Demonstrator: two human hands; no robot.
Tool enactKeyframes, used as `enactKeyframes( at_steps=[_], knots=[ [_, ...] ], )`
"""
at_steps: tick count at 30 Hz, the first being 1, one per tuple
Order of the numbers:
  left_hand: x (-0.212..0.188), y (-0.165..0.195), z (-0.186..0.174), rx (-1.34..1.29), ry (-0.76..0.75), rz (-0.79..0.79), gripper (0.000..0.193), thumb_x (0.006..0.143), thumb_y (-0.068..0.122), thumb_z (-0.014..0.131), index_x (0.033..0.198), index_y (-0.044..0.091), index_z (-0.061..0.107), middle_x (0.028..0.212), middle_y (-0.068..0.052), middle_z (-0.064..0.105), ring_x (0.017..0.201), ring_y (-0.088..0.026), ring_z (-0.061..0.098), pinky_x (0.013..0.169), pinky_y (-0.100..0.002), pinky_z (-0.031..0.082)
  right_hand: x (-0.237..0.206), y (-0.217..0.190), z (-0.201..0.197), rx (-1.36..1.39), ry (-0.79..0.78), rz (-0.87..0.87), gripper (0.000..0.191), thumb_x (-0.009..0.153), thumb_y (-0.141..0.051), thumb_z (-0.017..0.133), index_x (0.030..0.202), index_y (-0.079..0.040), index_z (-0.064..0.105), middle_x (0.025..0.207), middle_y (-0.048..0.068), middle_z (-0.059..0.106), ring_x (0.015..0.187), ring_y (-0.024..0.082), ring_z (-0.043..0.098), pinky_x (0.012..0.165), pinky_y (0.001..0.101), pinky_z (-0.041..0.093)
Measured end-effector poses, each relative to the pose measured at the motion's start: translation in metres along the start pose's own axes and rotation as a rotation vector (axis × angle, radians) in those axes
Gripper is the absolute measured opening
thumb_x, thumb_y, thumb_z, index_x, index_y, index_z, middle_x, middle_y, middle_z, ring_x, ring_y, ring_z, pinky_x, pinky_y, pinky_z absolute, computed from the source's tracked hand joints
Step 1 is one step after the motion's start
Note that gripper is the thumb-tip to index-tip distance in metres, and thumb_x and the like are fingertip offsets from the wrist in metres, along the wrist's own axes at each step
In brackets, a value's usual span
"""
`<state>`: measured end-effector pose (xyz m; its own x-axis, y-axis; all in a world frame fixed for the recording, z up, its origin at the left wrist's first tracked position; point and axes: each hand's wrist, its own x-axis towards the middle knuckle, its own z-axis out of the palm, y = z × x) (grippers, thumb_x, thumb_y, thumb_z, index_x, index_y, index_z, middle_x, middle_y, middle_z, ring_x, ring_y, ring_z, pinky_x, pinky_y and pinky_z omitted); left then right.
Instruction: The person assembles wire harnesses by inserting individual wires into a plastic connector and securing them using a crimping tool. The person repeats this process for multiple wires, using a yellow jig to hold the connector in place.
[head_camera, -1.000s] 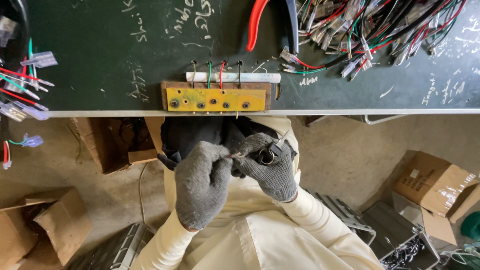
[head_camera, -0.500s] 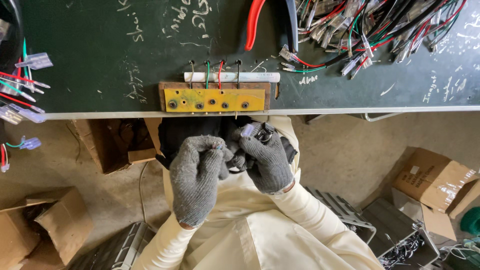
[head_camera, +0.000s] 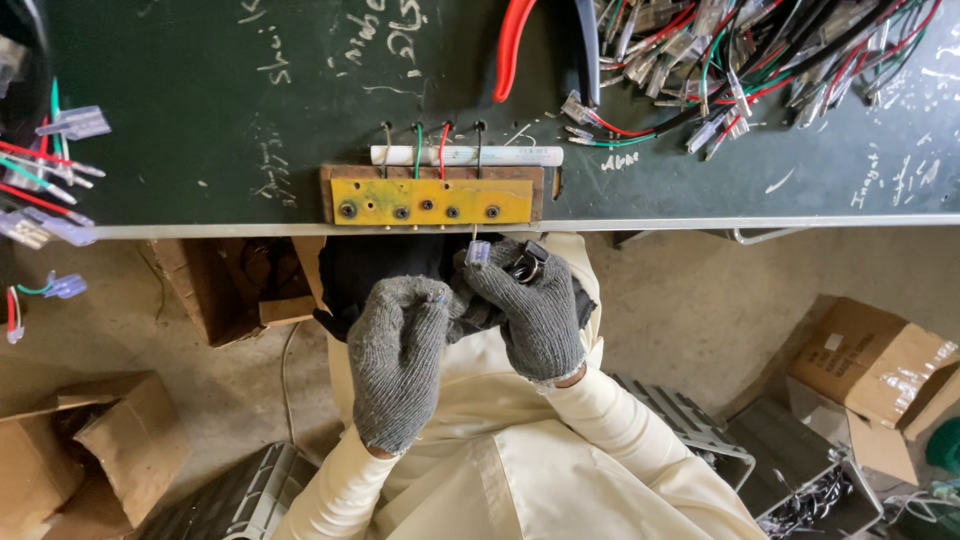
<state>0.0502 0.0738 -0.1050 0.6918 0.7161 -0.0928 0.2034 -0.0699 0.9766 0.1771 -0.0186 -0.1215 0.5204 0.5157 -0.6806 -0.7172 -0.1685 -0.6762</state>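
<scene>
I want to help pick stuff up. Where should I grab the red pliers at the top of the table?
Probably by the handles. The red pliers lie flat on the dark table, one red and one dark handle pointing toward the person. Come from the table's front edge, wrapping both handles; the jaws are out of view.

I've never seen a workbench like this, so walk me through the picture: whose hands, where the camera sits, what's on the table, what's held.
The camera is worn on the person's head and looks straight down. Both hands wear grey knit gloves. The right hand pinches a small clear plastic connector just below the table edge; the left hand is closed beside it. On the dark green table sits a yellow jig block with coloured wires rising to a white tube. Red-handled pliers and a heap of wired connectors lie behind.
</scene>
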Motion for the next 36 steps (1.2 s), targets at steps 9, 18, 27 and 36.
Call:
enactKeyframes(
  at_steps=[9, 18, 27, 36],
  knots=[
    [0.012, 0.012, 0.003, 0.039, 0.083, -0.01, 0.007, 0.101, 0.0, 0.063, 0.108, 0.001, 0.062, 0.105, -0.011, 0.067, 0.079, -0.017, 0.067, 0.073, -0.028, 0.056, 0.005, 0.012, 0.002, -0.217, 0.131, -0.343, 0.016, 0.094, -0.01, 0.078, 0.104, 0.002, 0.076, 0.085, 0.004, 0.075, 0.069, 0.007, 0.063, 0.064, 0.0228, 0.053],
    [0.031, -0.003, -0.005, 0.399, 0.125, 0.206, 0.012, 0.098, 0.002, 0.069, 0.096, 0.002, 0.057, 0.089, -0.015, 0.062, 0.081, -0.034, 0.063, 0.073, -0.043, 0.05, 0.008, 0.009, -0.001, -0.426, 0.136, -0.453, 0.015, 0.092, -0.005, 0.078, 0.105, 0.0, 0.077, 0.088, 0.002, 0.076, 0.076, 0.004, 0.066, 0.071, 0.0217, 0.056],
    [0.033, -0.008, -0.008, 0.395, 0.127, 0.16, 0.009, 0.098, 0.004, 0.068, 0.095, 0.002, 0.059, 0.088, -0.015, 0.062, 0.078, -0.033, 0.063, 0.072, -0.042, 0.05, 0.008, 0.007, 0.001, -0.437, 0.131, -0.429, 0.015, 0.092, -0.005, 0.078, 0.106, 0.0, 0.077, 0.087, 0.001, 0.077, 0.076, 0.005, 0.066, 0.07, 0.0219, 0.056],
    [0.039, -0.004, -0.007, 0.44, 0.143, 0.223, 0.009, 0.099, 0.005, 0.07, 0.096, 0.003, 0.062, 0.09, -0.014, 0.066, 0.077, -0.031, 0.066, 0.071, -0.04, 0.052, 0.008, 0.008, -0.001, -0.416, 0.117, -0.432, 0.016, 0.092, -0.004, 0.077, 0.107, 0.0, 0.077, 0.089, 0.002, 0.077, 0.077, 0.005, 0.068, 0.071, 0.0216, 0.057]
  ],
)
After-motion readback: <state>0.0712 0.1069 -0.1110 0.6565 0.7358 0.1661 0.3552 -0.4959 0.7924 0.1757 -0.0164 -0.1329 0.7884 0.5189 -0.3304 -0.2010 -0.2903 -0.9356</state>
